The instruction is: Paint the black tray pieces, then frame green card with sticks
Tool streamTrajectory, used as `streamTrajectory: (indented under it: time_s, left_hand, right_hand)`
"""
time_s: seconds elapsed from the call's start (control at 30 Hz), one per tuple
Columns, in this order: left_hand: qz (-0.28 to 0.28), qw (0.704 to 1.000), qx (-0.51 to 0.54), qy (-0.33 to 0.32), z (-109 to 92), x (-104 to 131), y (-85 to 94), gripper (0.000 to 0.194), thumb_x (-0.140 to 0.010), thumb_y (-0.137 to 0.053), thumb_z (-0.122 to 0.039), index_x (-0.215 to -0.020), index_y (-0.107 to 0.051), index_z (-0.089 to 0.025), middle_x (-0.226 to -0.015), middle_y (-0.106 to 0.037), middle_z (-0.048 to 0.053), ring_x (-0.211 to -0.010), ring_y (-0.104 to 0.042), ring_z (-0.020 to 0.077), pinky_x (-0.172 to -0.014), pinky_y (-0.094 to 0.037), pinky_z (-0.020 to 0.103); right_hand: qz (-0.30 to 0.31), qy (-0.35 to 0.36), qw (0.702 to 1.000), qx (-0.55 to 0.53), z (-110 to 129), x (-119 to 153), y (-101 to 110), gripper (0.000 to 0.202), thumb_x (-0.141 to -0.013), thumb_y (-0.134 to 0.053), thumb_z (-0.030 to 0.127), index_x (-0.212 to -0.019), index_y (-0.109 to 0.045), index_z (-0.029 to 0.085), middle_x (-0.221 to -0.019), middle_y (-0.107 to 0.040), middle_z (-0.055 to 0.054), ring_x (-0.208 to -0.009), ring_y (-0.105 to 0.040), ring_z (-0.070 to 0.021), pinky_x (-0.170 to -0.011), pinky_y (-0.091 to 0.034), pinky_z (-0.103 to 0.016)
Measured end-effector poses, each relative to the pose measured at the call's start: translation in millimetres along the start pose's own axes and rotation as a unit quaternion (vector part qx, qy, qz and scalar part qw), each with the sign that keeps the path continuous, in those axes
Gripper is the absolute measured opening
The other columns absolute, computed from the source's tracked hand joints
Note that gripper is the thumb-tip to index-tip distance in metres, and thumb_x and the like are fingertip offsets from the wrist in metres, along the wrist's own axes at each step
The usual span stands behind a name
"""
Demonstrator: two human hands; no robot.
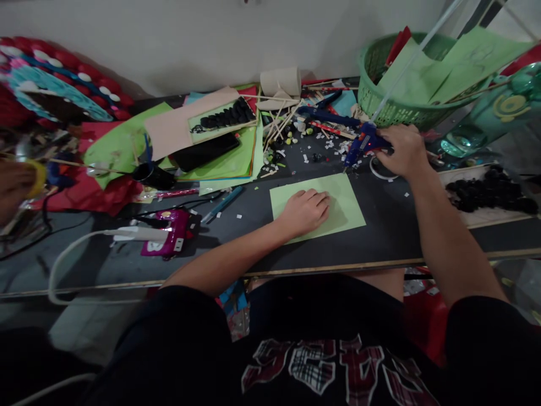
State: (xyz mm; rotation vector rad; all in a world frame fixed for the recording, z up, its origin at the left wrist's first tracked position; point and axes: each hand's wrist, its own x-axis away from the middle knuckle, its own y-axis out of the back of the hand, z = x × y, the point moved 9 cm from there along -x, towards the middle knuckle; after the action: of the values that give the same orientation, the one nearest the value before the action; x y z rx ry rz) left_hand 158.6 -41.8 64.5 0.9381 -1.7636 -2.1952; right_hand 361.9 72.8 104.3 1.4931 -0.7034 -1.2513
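My left hand (306,212) lies on a sheet of light green paper (349,208) at the table's front, pressing it down with its fingers slightly bent and nothing in them. My right hand (402,149) grips a blue hot glue gun (361,146) with a small red light on its side. The gun's nozzle points down, close to the sheet's far right corner; whether it touches the table I cannot tell. A clear glue stick (397,90) juts up from the back of the gun. Beside my right wrist lies a white ring, perhaps a tape roll (382,169).
A green basket (367,79) and a plastic bottle (469,135) stand at back right. A tray of black pieces (492,189) lies right. Paper scraps and sticks cover the back. Left are stacked papers, a phone (207,152), a purple power strip (177,231) and another person's hand (17,186).
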Motion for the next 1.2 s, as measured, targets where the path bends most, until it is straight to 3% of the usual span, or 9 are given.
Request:
streamTrajectory:
  time_s: [0.17, 0.27, 0.33, 0.5, 0.6, 0.67, 0.83, 1.0, 1.2]
  left_hand:
    - [0.007, 1.000, 0.003, -0.007, -1, -2, 0.6, 0.039, -0.102, -0.038, -0.027, -0.088, -0.072, -0.014, -0.090, -0.077, 0.008, -0.076, -0.067, 0.0183, -0.062, -0.044, 0.033]
    - [0.026, 0.998, 0.030, 0.041, 16, -6, 9.3, 0.038, -0.101, -0.040, -0.030, -0.084, -0.071, -0.016, -0.084, -0.076, 0.007, -0.073, -0.067, 0.0179, -0.062, -0.043, 0.032]
    - [0.033, 0.991, 0.028, 0.128, 47, -10, 23.1, 0.034, -0.100, -0.043, -0.032, -0.089, -0.071, -0.017, -0.089, -0.076, 0.008, -0.079, -0.068, 0.0205, -0.065, -0.045, 0.033]
    - [0.076, 0.923, -0.024, 0.377, 163, -24, 56.9, 0.029, -0.096, -0.051, -0.029, -0.115, -0.071, -0.020, -0.113, -0.072, 0.011, -0.103, -0.064, 0.0284, -0.076, -0.048, 0.038]
    - [0.102, 0.917, -0.033, 0.385, 210, -51, 50.8, 0.032, -0.098, -0.049, -0.030, -0.118, -0.070, -0.017, -0.112, -0.071, 0.012, -0.101, -0.062, 0.0272, -0.083, -0.048, 0.041]
    - [0.177, 0.894, -0.026, 0.410, 232, -61, 24.6, 0.028, -0.094, -0.057, -0.027, -0.113, -0.072, -0.013, -0.116, -0.070, 0.016, -0.104, -0.063, 0.0294, -0.086, -0.049, 0.043]
    - [0.213, 0.886, -0.028, 0.410, 244, -86, -19.6, 0.039, -0.088, -0.068, -0.021, -0.124, -0.066, -0.006, -0.127, -0.064, 0.022, -0.119, -0.061, 0.0358, -0.096, -0.050, 0.044]
    - [0.226, 0.891, -0.047, 0.392, 248, -86, -28.0, 0.036, -0.090, -0.058, -0.012, -0.125, -0.064, -0.005, -0.129, -0.063, 0.021, -0.124, -0.058, 0.0342, -0.101, -0.048, 0.044]
    - [0.236, 0.893, -0.018, 0.382, 261, -73, -35.9, 0.040, -0.089, -0.063, -0.033, -0.120, -0.069, -0.009, -0.125, -0.066, 0.017, -0.121, -0.059, 0.0311, -0.098, -0.048, 0.039]
  right_hand:
    - [-0.012, -0.003, 0.999, 0.042, 7, 1, 6, 0.042, -0.082, -0.061, 0.031, -0.121, -0.064, 0.016, -0.115, -0.070, -0.014, -0.110, -0.059, -0.0332, -0.095, -0.042, -0.048]
    - [-0.017, 0.003, 0.998, 0.053, 9, 2, 7, 0.043, -0.081, -0.060, 0.032, -0.121, -0.064, 0.016, -0.112, -0.070, -0.013, -0.108, -0.060, -0.0334, -0.092, -0.042, -0.047]
    - [-0.030, 0.011, 0.998, 0.055, 10, 3, 8, 0.042, -0.082, -0.058, 0.032, -0.121, -0.064, 0.018, -0.109, -0.070, -0.011, -0.106, -0.060, -0.0330, -0.091, -0.041, -0.047]
    - [-0.062, 0.041, 0.994, 0.077, 14, 5, 10, 0.036, -0.087, -0.055, 0.034, -0.118, -0.065, 0.021, -0.105, -0.071, -0.011, -0.102, -0.060, -0.0312, -0.089, -0.041, -0.044]
    - [-0.077, 0.060, 0.991, 0.088, 17, 5, 13, 0.034, -0.086, -0.058, 0.035, -0.115, -0.067, 0.020, -0.101, -0.072, -0.010, -0.099, -0.061, -0.0297, -0.085, -0.041, -0.042]
    - [-0.085, 0.066, 0.990, 0.090, 18, 4, 15, 0.033, -0.084, -0.060, 0.034, -0.113, -0.068, 0.020, -0.098, -0.072, -0.010, -0.097, -0.062, -0.0293, -0.083, -0.041, -0.041]
    - [-0.097, 0.063, 0.991, 0.070, 19, 5, 16, 0.032, -0.085, -0.057, 0.030, -0.113, -0.069, 0.022, -0.104, -0.073, -0.010, -0.101, -0.062, -0.0297, -0.086, -0.041, -0.043]
    - [-0.104, 0.066, 0.991, 0.052, 21, 6, 17, 0.032, -0.084, -0.059, 0.028, -0.113, -0.070, 0.023, -0.107, -0.073, -0.009, -0.102, -0.061, -0.0298, -0.088, -0.041, -0.044]
    - [-0.107, 0.072, 0.991, 0.043, 23, 7, 15, 0.034, -0.087, -0.057, 0.031, -0.119, -0.068, 0.025, -0.111, -0.073, -0.009, -0.104, -0.061, -0.0286, -0.089, -0.040, -0.043]
